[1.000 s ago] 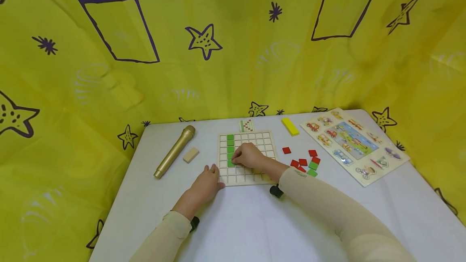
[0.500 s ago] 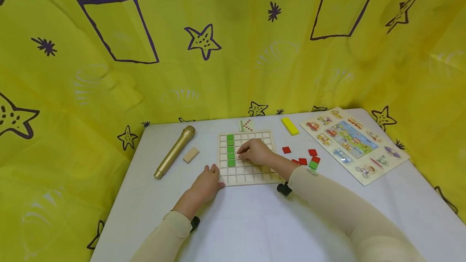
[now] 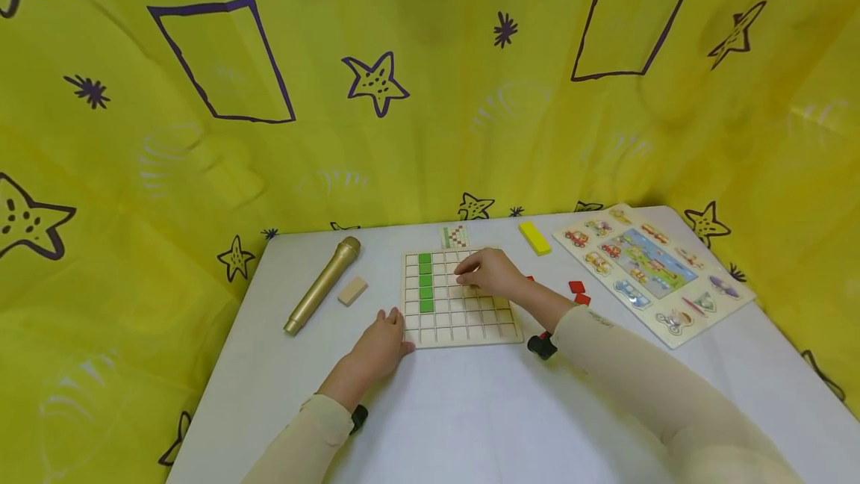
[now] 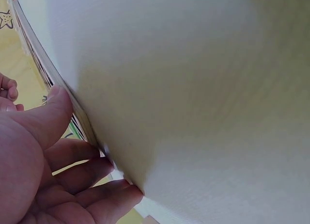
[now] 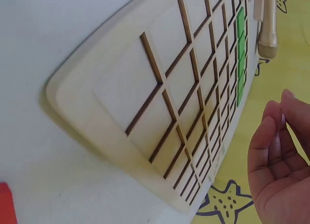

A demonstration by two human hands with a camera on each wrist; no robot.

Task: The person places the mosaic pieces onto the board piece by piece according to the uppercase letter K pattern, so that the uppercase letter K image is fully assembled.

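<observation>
A wooden grid board (image 3: 463,336) lies flat, with several green square tiles (image 3: 426,281) in one column toward its left side. My left hand (image 3: 378,344) rests at the board's near-left corner. In the left wrist view its thumb (image 4: 59,100) lies along the board's edge while the other fingers reach down beside it. Above the board's right half hovers my right hand (image 3: 489,272), fingers loosely bent. The right wrist view shows its thumb and fingertips (image 5: 273,110) close together with nothing visible between them.
Red tiles (image 3: 576,287) lie right of the board, partly hidden by the right arm. A pattern card (image 3: 454,237) and yellow block (image 3: 535,238) are behind. Left are a gold microphone (image 3: 322,286) and wooden block (image 3: 352,291); far right, a picture puzzle (image 3: 655,275).
My right hand has left the lowest green tile and moved right across the board, its arm now covering more of the loose tiles. My left hand has stayed at the corner.
</observation>
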